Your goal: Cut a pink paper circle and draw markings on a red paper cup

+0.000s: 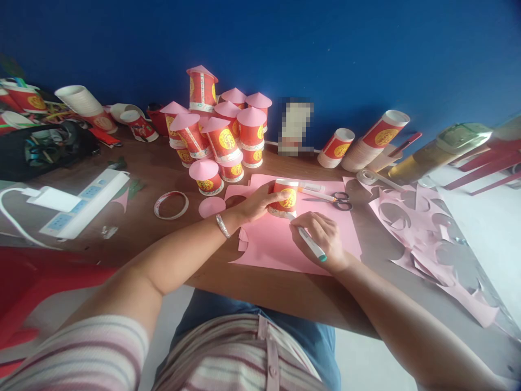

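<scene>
My left hand (259,205) is wrapped round a red paper cup (286,199) with a yellow round emblem, held over pink paper sheets (264,239). In my right hand (321,234) is a white marker (310,243) with a green end, its other end close to the cup's white lower band. Whether the tip touches the cup I cannot tell. Just beyond the cup lie scissors (341,201) with dark handles, and a second, capped-looking pen (315,191) on the paper. A pink paper disc (212,207) rests left of my left hand.
Several red cups with pink cone tops (220,142) stand stacked at the back. Stacked cups (372,140) and a bottle (442,147) lean at the right, near pink paper scraps (433,244). A power strip (84,205) and a tape ring (171,205) lie left.
</scene>
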`<action>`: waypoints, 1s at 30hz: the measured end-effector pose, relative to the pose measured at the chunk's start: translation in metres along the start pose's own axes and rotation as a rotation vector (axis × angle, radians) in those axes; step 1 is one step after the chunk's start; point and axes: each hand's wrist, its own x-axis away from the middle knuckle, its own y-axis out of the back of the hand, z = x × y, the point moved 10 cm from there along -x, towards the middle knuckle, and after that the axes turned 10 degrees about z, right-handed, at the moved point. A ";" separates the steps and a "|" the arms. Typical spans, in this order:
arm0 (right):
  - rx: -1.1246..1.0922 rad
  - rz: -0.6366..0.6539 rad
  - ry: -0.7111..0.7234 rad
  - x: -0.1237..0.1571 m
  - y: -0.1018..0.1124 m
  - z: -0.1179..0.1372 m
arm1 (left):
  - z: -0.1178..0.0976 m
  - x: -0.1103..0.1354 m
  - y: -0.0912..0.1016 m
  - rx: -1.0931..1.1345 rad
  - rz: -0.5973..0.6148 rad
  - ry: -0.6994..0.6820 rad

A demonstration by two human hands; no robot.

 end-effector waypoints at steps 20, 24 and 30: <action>-0.026 0.048 0.007 0.000 -0.006 -0.002 | -0.002 0.000 -0.004 -0.032 0.009 0.012; -0.034 0.051 0.017 0.000 -0.005 -0.001 | -0.001 -0.001 -0.004 -0.020 0.008 0.015; -0.026 0.052 0.018 -0.002 -0.005 0.000 | -0.001 0.000 -0.001 -0.015 -0.008 -0.003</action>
